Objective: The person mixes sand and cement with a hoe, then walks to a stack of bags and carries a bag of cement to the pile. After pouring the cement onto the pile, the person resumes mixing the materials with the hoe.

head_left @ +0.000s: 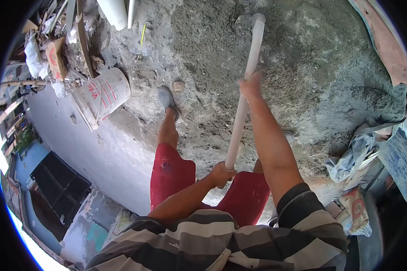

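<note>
Well left of all the fingers, a tipped white bucket (106, 97) bears red lettering starting "Vi", the rest illegible. The left hand (223, 173), forearm slanting across the body, wraps its fingers round the near end of a pale handle (238, 128). Farther up, the right hand (250, 86), arm outstretched, curls its fingers round it too; beyond them it reaches rough grey ground (298, 86).

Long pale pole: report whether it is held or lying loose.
Held: the left hand grips the pole near its closer end, the right hand farther along. Whether its far end touches the ground cannot be told.
</note>
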Demonstrator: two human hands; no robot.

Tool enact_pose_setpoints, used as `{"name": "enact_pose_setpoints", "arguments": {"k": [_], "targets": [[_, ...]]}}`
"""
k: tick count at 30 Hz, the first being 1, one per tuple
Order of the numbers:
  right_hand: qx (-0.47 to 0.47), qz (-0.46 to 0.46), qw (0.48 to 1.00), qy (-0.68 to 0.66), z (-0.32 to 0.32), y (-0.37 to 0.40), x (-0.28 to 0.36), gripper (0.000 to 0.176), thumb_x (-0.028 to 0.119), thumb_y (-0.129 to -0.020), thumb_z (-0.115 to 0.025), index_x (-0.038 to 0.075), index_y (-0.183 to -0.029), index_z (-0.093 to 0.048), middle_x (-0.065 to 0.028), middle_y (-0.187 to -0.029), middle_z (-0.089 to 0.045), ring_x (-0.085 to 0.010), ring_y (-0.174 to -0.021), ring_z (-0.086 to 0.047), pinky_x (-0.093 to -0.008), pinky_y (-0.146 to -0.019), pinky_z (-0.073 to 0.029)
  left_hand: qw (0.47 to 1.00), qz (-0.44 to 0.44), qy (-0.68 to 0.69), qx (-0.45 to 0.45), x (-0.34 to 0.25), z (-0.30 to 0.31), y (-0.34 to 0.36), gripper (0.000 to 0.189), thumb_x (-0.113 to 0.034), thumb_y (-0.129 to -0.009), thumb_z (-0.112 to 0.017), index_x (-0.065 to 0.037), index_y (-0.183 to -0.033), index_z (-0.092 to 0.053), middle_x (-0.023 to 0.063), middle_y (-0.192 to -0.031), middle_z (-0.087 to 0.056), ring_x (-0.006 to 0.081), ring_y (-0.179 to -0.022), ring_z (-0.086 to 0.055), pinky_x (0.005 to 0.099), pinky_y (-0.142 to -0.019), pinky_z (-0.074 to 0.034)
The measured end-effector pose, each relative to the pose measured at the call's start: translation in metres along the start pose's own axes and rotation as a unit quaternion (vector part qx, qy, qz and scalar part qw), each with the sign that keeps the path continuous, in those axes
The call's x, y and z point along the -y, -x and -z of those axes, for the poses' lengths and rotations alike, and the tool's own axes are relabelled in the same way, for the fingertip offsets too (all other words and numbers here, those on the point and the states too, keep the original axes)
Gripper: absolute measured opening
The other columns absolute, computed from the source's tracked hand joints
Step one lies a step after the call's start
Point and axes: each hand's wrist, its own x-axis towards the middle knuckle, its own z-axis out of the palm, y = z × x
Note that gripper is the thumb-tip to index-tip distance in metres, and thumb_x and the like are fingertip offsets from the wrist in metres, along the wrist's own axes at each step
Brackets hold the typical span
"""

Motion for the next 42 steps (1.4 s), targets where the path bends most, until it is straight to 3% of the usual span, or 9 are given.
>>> {"name": "enact_pose_setpoints", "arguments": {"k": [3, 5, 8, 17, 21, 27, 29, 35, 42], "targets": [[0.013, -0.063, 0.995, -0.075, 0.007, 0.092, -0.017, 0.058, 0.011, -0.075, -0.069, -0.001, -0.122, -0.038, -0.0285, -0.103, -0.060, -0.0458, -0.094, -0.063, -0.0467, -0.081, -0.051, 0.990, 0.034, -0.126, 0.060, 0.073, 0.003, 0.044, 0.040, -0.030, -0.077, -0.071, 0.004, -0.097, -0.065, 0.0166, -0.083, -0.068, 0.0266, -0.072, -0.068, 0.0389, -0.069, -0.054], [-0.053, 0.055, 0.995, -0.069, -0.010, 0.138, -0.072, 0.049, 0.004, -0.079, -0.062, 0.001, -0.120, -0.035, -0.0134, -0.087, -0.054, -0.0211, -0.057, -0.058, -0.0337, -0.051, -0.050, 0.973, 0.035, -0.221, 0.050, 0.113, -0.002, 0.060, 0.046, -0.033, -0.074, -0.071, 0.002, -0.104, -0.066, 0.0210, -0.094, -0.069, 0.0345, -0.088, -0.068, 0.0435, -0.082, -0.052], [0.000, -0.086, 0.976, -0.198, 0.031, 0.181, -0.021, 0.046, 0.002, -0.077, -0.061, 0.002, -0.117, -0.037, -0.0144, -0.088, -0.053, -0.0222, -0.062, -0.059, -0.0346, -0.053, -0.049, 0.970, 0.047, -0.214, 0.105, 0.130, 0.002, 0.068, 0.047, -0.034, -0.072, -0.071, 0.000, -0.105, -0.067, 0.0225, -0.101, -0.069, 0.0374, -0.098, -0.065, 0.0447, -0.089, -0.049], [-0.091, -0.014, 0.990, -0.103, 0.093, -0.018, 0.067, 0.038, 0.008, -0.078, -0.065, -0.002, -0.108, -0.043, -0.0120, -0.076, -0.055, -0.0213, -0.058, -0.059, -0.0362, -0.047, -0.050, 0.954, -0.241, -0.152, -0.097, -0.035, 0.014, -0.001, 0.031, -0.026, -0.075, -0.068, 0.001, -0.088, -0.060, 0.0189, -0.067, -0.064, 0.0316, -0.062, -0.066, 0.0408, -0.059, -0.051], [-0.056, -0.074, 0.996, -0.009, 0.023, 0.054, -0.070, 0.070, 0.019, -0.074, -0.070, -0.007, -0.127, -0.034, -0.0332, -0.119, -0.054, -0.0449, -0.115, -0.055, -0.0449, -0.098, -0.044, 0.986, -0.051, -0.157, -0.020, 0.066, -0.005, 0.018, 0.036, -0.029, -0.073, -0.070, -0.001, -0.094, -0.065, 0.0214, -0.085, -0.068, 0.0375, -0.081, -0.067, 0.0427, -0.074, -0.053], [-0.074, -0.078, 0.981, -0.161, 0.020, 0.202, -0.102, 0.052, 0.010, -0.075, -0.065, 0.000, -0.117, -0.036, -0.0202, -0.096, -0.055, -0.0350, -0.081, -0.062, -0.0445, -0.075, -0.052, 0.939, 0.045, -0.336, 0.058, 0.177, 0.015, 0.053, 0.047, -0.031, -0.068, -0.075, -0.007, -0.108, -0.069, 0.0183, -0.104, -0.069, 0.0349, -0.098, -0.066, 0.0434, -0.086, -0.052], [-0.081, -0.176, 0.911, -0.364, 0.074, 0.217, -0.051, 0.044, 0.006, -0.080, -0.063, 0.006, -0.115, -0.037, -0.0109, -0.085, -0.051, -0.0199, -0.058, -0.055, -0.0327, -0.051, -0.050, 0.936, 0.017, -0.343, 0.072, 0.150, 0.013, 0.047, 0.044, -0.029, -0.069, -0.074, -0.010, -0.108, -0.068, 0.0184, -0.102, -0.069, 0.0358, -0.096, -0.066, 0.0445, -0.086, -0.051], [-0.120, 0.033, 0.903, -0.411, 0.208, 0.051, -0.008, 0.042, 0.003, -0.079, -0.065, -0.002, -0.109, -0.036, -0.0158, -0.087, -0.054, -0.0246, -0.064, -0.061, -0.0365, -0.055, -0.057, 0.921, -0.179, -0.344, -0.032, -0.048, 0.026, 0.032, 0.040, -0.033, -0.074, -0.070, -0.005, -0.101, -0.065, 0.0205, -0.089, -0.069, 0.0383, -0.085, -0.066, 0.0453, -0.076, -0.051], [-0.133, -0.233, 0.876, -0.401, 0.018, 0.087, -0.055, 0.039, 0.003, -0.083, -0.062, 0.003, -0.111, -0.034, -0.0126, -0.081, -0.052, -0.0215, -0.057, -0.057, -0.0382, -0.048, -0.051, 0.905, -0.094, -0.410, -0.065, 0.003, 0.125, 0.098, 0.037, -0.032, -0.077, -0.068, -0.002, -0.098, -0.063, 0.0227, -0.085, -0.067, 0.0400, -0.083, -0.065, 0.0468, -0.076, -0.051]]}}
